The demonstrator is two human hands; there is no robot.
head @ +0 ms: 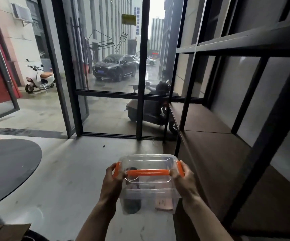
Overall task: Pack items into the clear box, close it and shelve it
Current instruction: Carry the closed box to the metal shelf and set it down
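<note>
I hold the clear box (148, 192) in the air in front of me, above the grey floor. Its lid is on, with an orange carry handle (147, 172) lying across the top and an orange clip on each end. My left hand (113, 178) grips the left end by its clip, and my right hand (184, 180) grips the right end. Inside the box lie a dark round item (132, 206) at the left and a flat pinkish item (164, 205) at the right. The dark metal shelf unit (227, 49) with brown boards (215, 152) stands just right of the box.
A round dark table (8, 167) stands at the left, with a cardboard piece (3, 231) at the bottom left corner. Ahead are glass panels in black frames (143, 84) and an open doorway at the left. Scooters and cars stand outside.
</note>
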